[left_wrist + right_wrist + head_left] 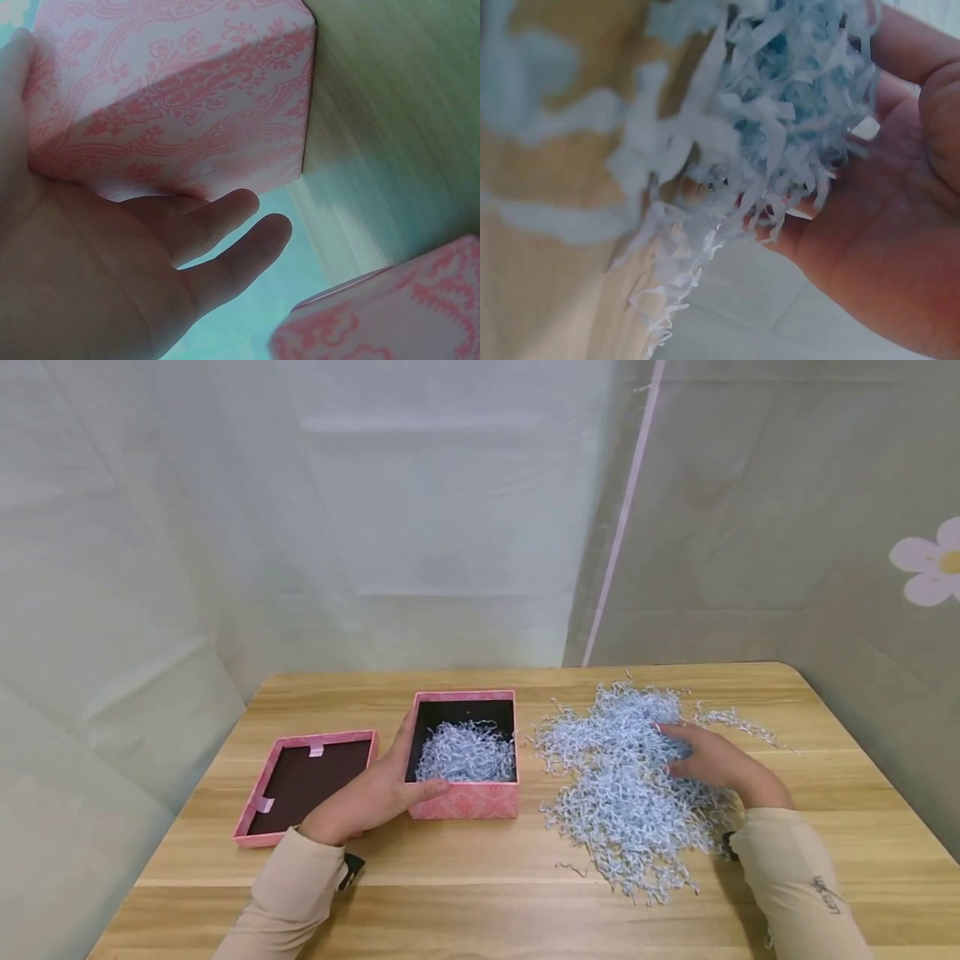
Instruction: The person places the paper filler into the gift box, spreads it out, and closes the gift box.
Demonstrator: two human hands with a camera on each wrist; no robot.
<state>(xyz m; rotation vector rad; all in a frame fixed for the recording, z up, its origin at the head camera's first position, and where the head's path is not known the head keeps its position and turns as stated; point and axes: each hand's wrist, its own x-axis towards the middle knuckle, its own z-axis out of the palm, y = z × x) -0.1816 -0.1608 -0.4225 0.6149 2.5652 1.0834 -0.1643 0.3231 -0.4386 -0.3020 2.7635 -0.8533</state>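
A pink patterned box [465, 800] with a dark inside stands mid-table, a bed of pale blue shredded paper in it. My left hand [375, 793] holds its near left corner, the thumb along the front face and the fingers at the left side. In the left wrist view, two fingers [236, 259] of that hand extend free of the patterned wall. To the right, a loose heap of shredded paper [637, 835] spreads over the wood. My right hand [716, 760] reaches into it from the right and grasps a clump [787, 105] between thumb and fingers, whose tips are partly hidden.
Left of the box lies its pink-rimmed lid [307, 781], dark inside up, with small ribbon tabs. Stray shreds [735, 720] trail off the heap at the back right. Behind the wooden table [480, 885] hangs a pale sheet [420, 527].
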